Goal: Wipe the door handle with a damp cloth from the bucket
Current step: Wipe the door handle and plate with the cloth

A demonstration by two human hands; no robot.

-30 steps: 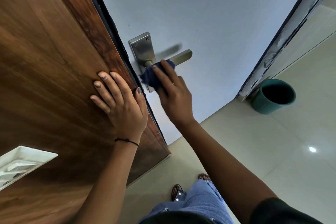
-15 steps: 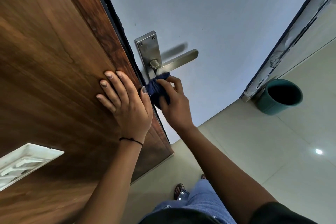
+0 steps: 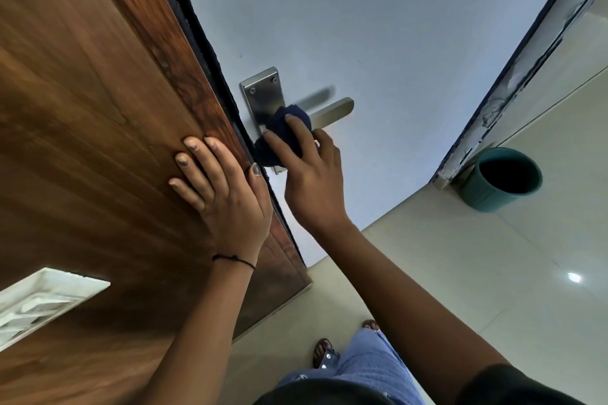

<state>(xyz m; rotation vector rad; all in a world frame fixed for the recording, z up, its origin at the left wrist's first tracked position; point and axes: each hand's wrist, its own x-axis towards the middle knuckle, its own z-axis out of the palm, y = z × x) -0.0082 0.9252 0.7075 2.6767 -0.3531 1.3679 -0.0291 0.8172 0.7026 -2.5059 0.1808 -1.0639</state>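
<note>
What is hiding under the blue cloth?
The blue cloth covers the handle's joint and lower backplate. The lever's end sticks out. The right hand presses on top.

There is only 1 camera, so no 2 views share anything. It sits on the person's head and looks forward and steeply down. It is very close to the wooden door [image 3: 82, 141], which fills the left half of the frame and leans a lot because the lens is wide. The door handle [image 3: 332, 113] sits near the middle, only an arm's reach from the camera. Both arms come in from the bottom edge. The person's own legs and feet [image 3: 324, 353] show at the bottom middle, almost straight under the camera. The green bucket [image 3: 493, 194] is farther off, at the right. The tiled floor [image 3: 493, 273] fills the lower right.
</note>
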